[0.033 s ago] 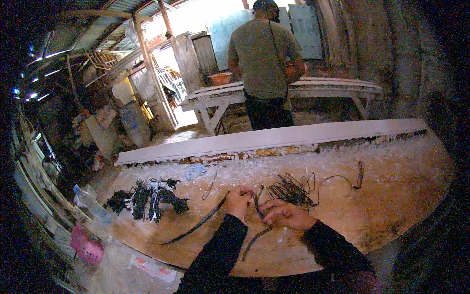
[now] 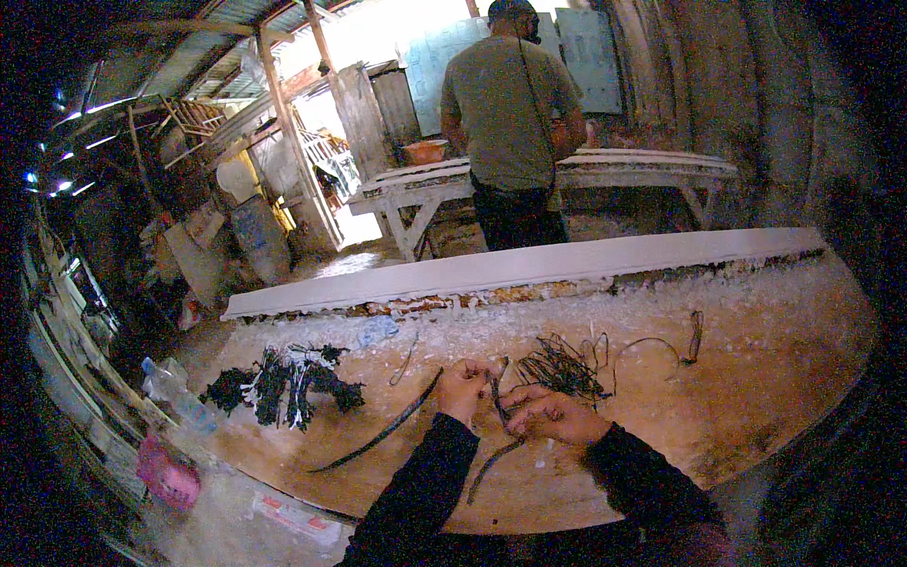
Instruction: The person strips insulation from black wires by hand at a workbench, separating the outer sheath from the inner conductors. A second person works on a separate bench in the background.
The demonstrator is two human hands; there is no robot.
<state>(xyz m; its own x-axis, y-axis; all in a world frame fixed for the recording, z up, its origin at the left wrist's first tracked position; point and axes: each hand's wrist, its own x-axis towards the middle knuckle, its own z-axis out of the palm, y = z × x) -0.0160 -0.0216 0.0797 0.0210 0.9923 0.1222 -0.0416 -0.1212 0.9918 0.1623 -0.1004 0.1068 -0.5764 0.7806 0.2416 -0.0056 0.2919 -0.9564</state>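
Note:
Over the near half of the wooden board, my left hand is closed, pinching a long dark strip that trails down toward the left. My right hand is closed just beside it, its fingertips on a dark length of strip standing up between the hands. Below the right fingers a tail of dark strip hangs toward me. Whether these lengths are all one piece I cannot tell. Behind the right hand lies a loose tangle of thin black cords. A bundle of black and white strands lies to the left.
A long white plaster-like moulding runs along the board's far side. A thin wire curls at the right. A clear bottle and a pink container are at the left. Beyond, a person stands at a white bench.

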